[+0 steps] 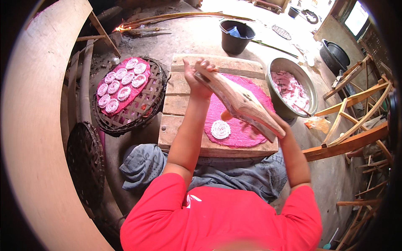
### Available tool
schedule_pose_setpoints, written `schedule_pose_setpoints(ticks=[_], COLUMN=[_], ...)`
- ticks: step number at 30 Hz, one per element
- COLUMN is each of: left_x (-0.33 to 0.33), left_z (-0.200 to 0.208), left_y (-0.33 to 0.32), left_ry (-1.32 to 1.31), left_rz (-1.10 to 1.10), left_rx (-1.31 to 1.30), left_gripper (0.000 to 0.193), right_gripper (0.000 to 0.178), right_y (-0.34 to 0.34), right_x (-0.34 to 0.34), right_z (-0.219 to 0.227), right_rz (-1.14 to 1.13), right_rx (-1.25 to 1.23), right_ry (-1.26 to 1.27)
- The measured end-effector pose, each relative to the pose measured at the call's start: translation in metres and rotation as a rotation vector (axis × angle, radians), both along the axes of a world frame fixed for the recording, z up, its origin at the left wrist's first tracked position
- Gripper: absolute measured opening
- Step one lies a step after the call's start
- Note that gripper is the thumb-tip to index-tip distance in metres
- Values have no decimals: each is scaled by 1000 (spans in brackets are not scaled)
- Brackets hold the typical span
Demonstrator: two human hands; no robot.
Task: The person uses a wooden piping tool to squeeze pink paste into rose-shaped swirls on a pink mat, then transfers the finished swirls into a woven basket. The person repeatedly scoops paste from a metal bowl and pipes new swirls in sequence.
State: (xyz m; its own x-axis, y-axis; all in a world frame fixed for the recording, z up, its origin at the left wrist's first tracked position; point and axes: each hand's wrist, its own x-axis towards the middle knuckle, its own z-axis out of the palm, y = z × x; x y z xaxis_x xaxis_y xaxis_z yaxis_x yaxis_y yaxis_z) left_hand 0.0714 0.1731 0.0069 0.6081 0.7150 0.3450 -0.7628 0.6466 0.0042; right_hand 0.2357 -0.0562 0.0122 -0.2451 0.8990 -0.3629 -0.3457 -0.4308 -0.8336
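My left hand is closed round the upper end of a long wooden press, which slants down to the right over a low slatted wooden table. At its lower end is my right hand, partly behind the wood, its fingers blurred. Beneath the press lies a round bright pink cloth-like sheet. One pale pink, coiled rosette of dough strands sits on its near left part. A small brownish rounded thing shows under the press; I cannot tell what it is.
On the left, a woven rack carries a pink sheet with several rosettes. Another woven rack leans nearby. A basin of pink dough stands right. Behind are a black bucket and a fire. Wooden frames crowd the right.
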Motion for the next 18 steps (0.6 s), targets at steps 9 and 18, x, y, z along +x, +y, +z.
schedule_pose_setpoints(ticks=[9, 18], left_x=[58, 51], left_z=[-68, -37], left_y=[-47, -51], left_ry=[320, 249], left_rz=[-101, -44], left_rx=[-341, -223], left_gripper=[53, 46], right_gripper=[68, 74], right_y=[-50, -58], right_x=[7, -7], right_z=[21, 66], right_rz=[-140, -87], right_rx=[-427, -300], right_ry=[-531, -780])
